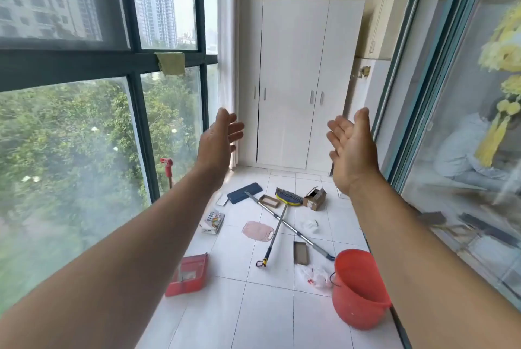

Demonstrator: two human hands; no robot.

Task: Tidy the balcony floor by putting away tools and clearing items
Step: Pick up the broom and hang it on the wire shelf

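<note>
your left hand (218, 138) and right hand (351, 145) hang raised, fingers straight and holding nothing, since mop (284, 219), broom (277, 224) and red bucket (359, 288) lie untouched on the floor (267, 306) ahead.

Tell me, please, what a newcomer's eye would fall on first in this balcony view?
Two bare arms reach forward, left hand and right hand open and empty. Below them a mop and a broom lie crossed on the white tiled floor. A red bucket stands nearest, at the right.

One mop (245, 192), one broom (288, 197), one bucket (359, 289), perhaps three trays (301, 252).
</note>
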